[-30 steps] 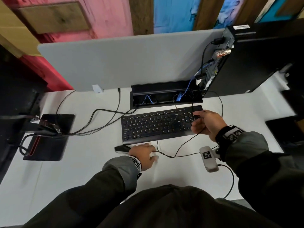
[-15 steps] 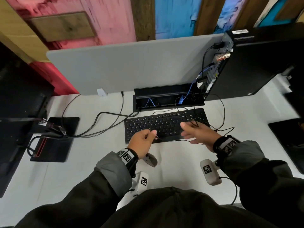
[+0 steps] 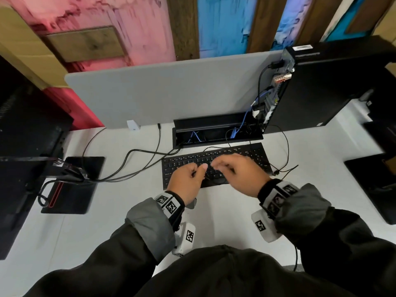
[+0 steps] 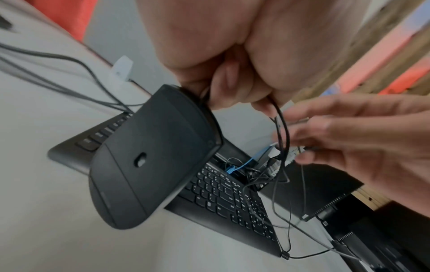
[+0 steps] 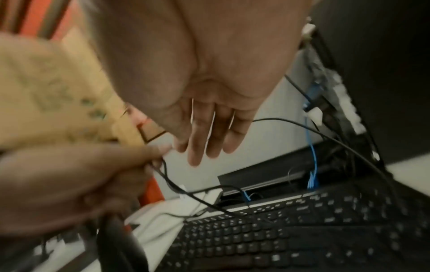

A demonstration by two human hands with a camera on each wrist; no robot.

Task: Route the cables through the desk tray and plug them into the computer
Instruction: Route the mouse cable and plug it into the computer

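My left hand (image 3: 192, 174) is over the black keyboard (image 3: 242, 153) and pinches the thin black mouse cable (image 4: 282, 128). The black mouse (image 4: 153, 156) hangs from that cable under the hand, its underside showing. My right hand (image 3: 222, 168) hovers just right of the left, fingers (image 5: 207, 136) straight and close to the cable, holding nothing. Behind the keyboard the black desk tray (image 3: 216, 125) stands open with blue and black cables inside. The black computer tower (image 3: 332, 86) stands at the back right with its port side facing the tray. A loose plug (image 3: 276, 173) lies right of the keyboard.
A grey divider panel (image 3: 171, 91) runs behind the tray. A monitor (image 3: 23, 133) on its base (image 3: 70, 189) stands at the left, with dark cables (image 3: 132, 166) running to the tray. Another dark device (image 3: 372, 185) sits at the right desk edge.
My left hand went from the mouse on the desk to pinching its cable, and lifted it over the keyboard. My right hand moved left toward it and opened.
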